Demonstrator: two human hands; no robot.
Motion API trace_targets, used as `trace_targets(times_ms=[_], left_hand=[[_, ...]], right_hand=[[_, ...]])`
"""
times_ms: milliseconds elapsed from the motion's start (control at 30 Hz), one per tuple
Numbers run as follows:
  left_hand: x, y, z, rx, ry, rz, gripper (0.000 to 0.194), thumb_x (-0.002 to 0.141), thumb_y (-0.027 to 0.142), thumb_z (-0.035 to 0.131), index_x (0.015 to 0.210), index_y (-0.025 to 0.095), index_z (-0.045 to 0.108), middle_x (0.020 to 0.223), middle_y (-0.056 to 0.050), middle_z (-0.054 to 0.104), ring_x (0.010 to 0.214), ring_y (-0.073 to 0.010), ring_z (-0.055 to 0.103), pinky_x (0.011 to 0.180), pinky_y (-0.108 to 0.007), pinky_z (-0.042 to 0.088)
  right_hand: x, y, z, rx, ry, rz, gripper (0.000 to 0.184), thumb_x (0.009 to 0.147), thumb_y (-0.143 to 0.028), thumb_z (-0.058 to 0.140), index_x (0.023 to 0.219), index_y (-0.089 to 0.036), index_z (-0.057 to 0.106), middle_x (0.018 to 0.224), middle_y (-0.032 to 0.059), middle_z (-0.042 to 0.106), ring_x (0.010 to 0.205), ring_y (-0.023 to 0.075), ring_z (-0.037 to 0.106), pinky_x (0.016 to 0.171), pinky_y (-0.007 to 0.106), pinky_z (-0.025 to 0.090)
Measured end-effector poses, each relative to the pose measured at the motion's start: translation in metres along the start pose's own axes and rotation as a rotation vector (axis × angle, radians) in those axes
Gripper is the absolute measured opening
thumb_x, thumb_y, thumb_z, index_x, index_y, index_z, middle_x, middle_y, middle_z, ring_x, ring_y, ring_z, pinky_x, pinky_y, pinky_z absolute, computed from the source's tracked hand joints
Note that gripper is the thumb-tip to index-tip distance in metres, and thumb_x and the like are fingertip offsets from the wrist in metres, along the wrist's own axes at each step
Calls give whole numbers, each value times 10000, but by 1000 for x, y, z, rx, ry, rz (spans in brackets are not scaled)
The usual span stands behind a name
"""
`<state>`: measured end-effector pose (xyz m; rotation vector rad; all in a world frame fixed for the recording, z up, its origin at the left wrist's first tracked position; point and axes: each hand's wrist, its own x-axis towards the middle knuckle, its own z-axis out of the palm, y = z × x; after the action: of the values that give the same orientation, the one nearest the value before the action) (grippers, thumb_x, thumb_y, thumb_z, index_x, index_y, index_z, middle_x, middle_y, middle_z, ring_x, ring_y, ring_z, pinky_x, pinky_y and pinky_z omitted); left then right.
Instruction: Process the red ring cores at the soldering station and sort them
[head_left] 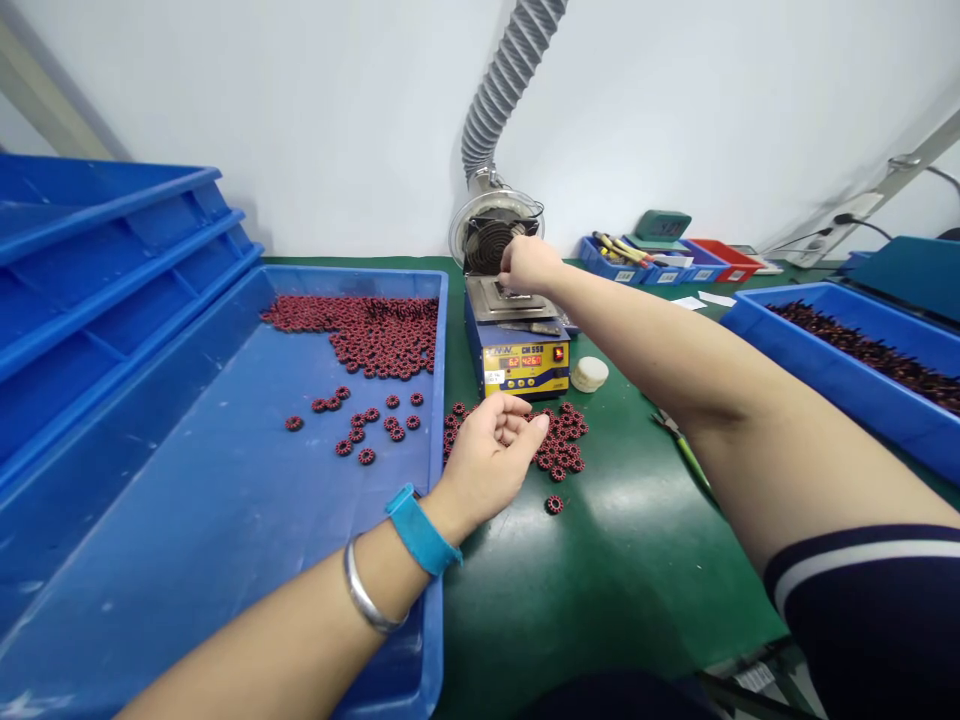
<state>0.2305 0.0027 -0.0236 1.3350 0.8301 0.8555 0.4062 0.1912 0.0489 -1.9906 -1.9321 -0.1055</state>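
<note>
My left hand (491, 455) hovers over a small heap of red wound coil rings (564, 440) on the green mat, fingers curled in a loose pinch; what they hold, if anything, is hidden. My right hand (525, 262) reaches far forward over the top of the blue and yellow solder pot (517, 355). Its fingers are closed in a pinch just above the metal top plate, on something too small to name. One stray ring (554, 504) lies alone nearer to me.
A big blue tray (187, 520) at left holds many red rings (375, 335). Stacked blue trays (97, 260) stand far left. Behind the pot hang a fume hose and fan (491, 235). There are a white round tin (589, 373), green tweezers (686, 450), a blue bin (840, 375) of dark coils and small bins (660, 262).
</note>
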Motion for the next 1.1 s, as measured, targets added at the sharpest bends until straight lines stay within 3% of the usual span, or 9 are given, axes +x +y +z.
trace_targets(times_ms=[233,367,467,567,667,767,867,1033,1100], left_hand=[[4,1,-5,-37,51,24,207,754,295,689,829,154,558,648,27,569,575,-96,548,582,-246,456],[6,5,-6,-69,101,37,206,737,288,699,806,149,564,629,28,572,557,-93,553,550,-229,435],[5,10,-7,-104,124,38,245,711,312,722,807,143,572,631,23,587,550,-86,555,531,-216,425],[3,13,-7,-125,112,45,323,670,369,763,819,139,590,650,13,612,570,-87,568,529,-209,431],[0,13,-5,-131,90,44,357,646,411,780,781,134,599,656,8,620,570,-79,557,530,-202,439],[-3,12,0,-112,72,67,320,656,397,767,741,140,597,618,21,601,540,-70,527,532,-203,442],[-4,21,-2,-64,23,85,273,637,349,764,720,153,593,626,18,602,546,-81,533,554,-217,456],[8,53,-65,552,6,139,142,609,249,729,706,172,659,675,-23,653,631,-147,576,623,-255,456],[15,59,-106,920,158,126,88,593,193,697,677,192,672,665,-23,654,637,-173,578,630,-270,437]], right_hand=[[-23,2,-26,693,48,43,55,739,-120,703,729,-111,650,580,18,556,678,167,612,755,393,561],[-77,-1,-36,1192,-154,219,87,737,-181,740,764,-150,663,659,12,622,564,82,561,608,263,546],[-128,-4,-29,1363,-248,236,245,635,-257,823,811,-171,675,764,13,671,641,90,621,650,257,562],[-176,-11,-15,1350,-166,139,320,598,-344,828,824,-192,661,784,9,677,692,125,656,710,306,577],[-212,-19,-4,1134,90,-36,220,697,-366,739,828,-225,631,802,29,682,744,172,667,759,367,574],[-232,-24,-2,843,300,-191,70,765,-316,648,816,-273,628,828,50,684,816,215,660,797,411,560],[-240,-21,-4,734,355,-315,86,782,-261,619,852,-302,645,863,52,693,833,222,663,782,414,558],[-253,10,-1,683,381,-297,169,754,-267,675,918,-303,670,904,80,697,836,247,669,786,447,544],[-259,33,4,669,381,-214,141,758,-271,662,895,-308,668,875,81,687,823,256,663,782,465,536]])
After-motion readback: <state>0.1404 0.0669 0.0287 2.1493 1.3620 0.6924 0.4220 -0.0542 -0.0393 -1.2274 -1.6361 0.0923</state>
